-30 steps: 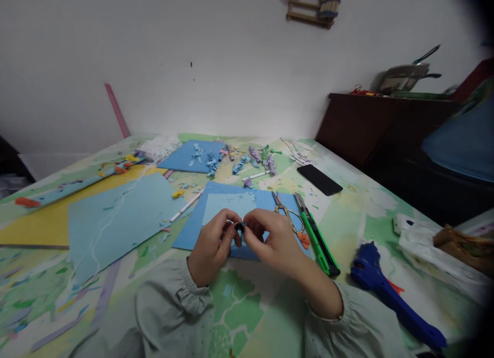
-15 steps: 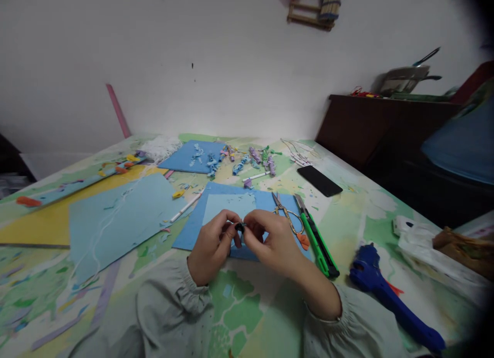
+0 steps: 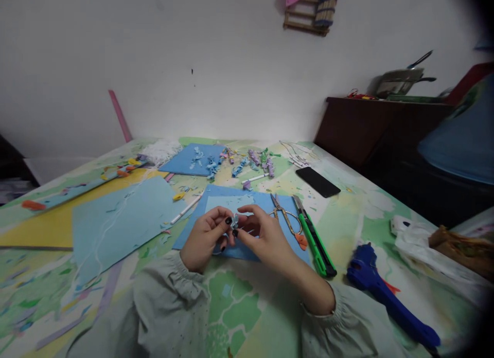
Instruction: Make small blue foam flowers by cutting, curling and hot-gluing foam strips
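Observation:
A small light blue paper piece (image 3: pixel 234 221) is pinched between the thumb and fingers of my left hand (image 3: pixel 206 234). My right hand (image 3: pixel 266 239) is at its right side, with thumb and index finger apart around the piece; the thumb tip is close to it or touching. Both hands are over a blue foam sheet (image 3: pixel 193 225) that has a lighter blue sheet (image 3: pixel 224 201) on it. Gold-handled scissors (image 3: pixel 283 212) and a green utility knife (image 3: pixel 316 242) lie just right of my right hand, beside an orange scrap (image 3: pixel 301 241).
A blue glue gun (image 3: pixel 386 291) lies at the right, near a white plastic bag (image 3: pixel 417 250). A black phone (image 3: pixel 317 181) is farther back. Curled paper pieces (image 3: pixel 240 166) lie at the back centre. Large blue (image 3: pixel 123 214) and yellow (image 3: pixel 34 227) sheets cover the left, among scraps.
The thumb and index finger of my right hand have spread apart. The light blue piece now shows between my hands, which have shifted slightly left in view.

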Motion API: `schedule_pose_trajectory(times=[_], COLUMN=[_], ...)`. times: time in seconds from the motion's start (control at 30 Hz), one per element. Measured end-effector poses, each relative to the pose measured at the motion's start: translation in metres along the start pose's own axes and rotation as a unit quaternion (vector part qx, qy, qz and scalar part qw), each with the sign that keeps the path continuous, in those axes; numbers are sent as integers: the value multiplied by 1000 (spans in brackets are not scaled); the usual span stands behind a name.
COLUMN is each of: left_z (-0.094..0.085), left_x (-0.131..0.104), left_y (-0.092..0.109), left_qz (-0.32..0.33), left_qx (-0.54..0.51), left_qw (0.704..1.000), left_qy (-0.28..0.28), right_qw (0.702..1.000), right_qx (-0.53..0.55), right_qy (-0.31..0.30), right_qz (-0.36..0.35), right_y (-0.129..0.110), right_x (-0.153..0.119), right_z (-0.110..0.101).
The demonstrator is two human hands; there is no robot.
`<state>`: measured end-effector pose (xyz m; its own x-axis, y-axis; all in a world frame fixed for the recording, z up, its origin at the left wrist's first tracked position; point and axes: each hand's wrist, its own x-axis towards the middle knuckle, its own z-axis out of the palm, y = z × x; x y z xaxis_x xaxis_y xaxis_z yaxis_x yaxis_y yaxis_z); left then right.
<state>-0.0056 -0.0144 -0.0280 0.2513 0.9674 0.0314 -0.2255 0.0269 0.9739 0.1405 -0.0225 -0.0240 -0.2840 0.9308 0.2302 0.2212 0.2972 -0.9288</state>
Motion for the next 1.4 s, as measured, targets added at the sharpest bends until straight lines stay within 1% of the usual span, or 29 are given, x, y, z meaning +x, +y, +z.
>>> schedule_pose_trajectory(times=[0.1, 0.17, 0.3, 0.4, 0.5, 0.67, 0.77, 0.9, 1.03, 1.13, 1.23, 1.3, 1.4], left_z=[1, 1, -1, -5, -9, -19, -21, -21, -26, -32, -34, -31, -23], left_x=[-1, -1, -1, -1, 1, 6, 7, 5, 7, 11, 16, 19, 24], left_y=[-2, -1, 7, 11, 12, 13, 18, 25, 31, 45, 70, 91, 120], left_qz=[-21, -25, -11, 2, 15, 42, 56, 87, 113, 90, 82, 89, 100], left_qx=[-18, -31, -57, -53, -53, -37, -6, 29, 51, 70, 124, 190, 269], left_qw=[999, 998, 998, 998, 998, 996, 995, 990, 980, 977, 969, 960, 949], left_qy=[-30, -38, -26, -17, 7, 72, 87, 104, 156, 181, 195, 187, 133], right_qw=[1000, 1000, 998, 997, 997, 997, 996, 992, 987, 987, 991, 995, 999], right_qx=[-2, -10, -42, -58, -64, -78, -90, -122, -154, -153, -130, -95, -19], right_qy=[14, 21, 35, 42, 38, 18, 7, -28, -36, -35, -34, -31, -39], right_qz=[8, 7, -9, -9, -7, -13, -15, -26, -19, -15, -11, -8, 6], right_y=[3, 4, 4, 4, 5, 9, 9, 7, 8, 9, 12, 13, 13], right_x=[1, 1, 1, 2, 2, 3, 3, 3, 3, 4, 5, 6, 7], right_z=[2, 1, -1, -2, -2, -1, -1, -2, -5, -8, -9, -9, -8])
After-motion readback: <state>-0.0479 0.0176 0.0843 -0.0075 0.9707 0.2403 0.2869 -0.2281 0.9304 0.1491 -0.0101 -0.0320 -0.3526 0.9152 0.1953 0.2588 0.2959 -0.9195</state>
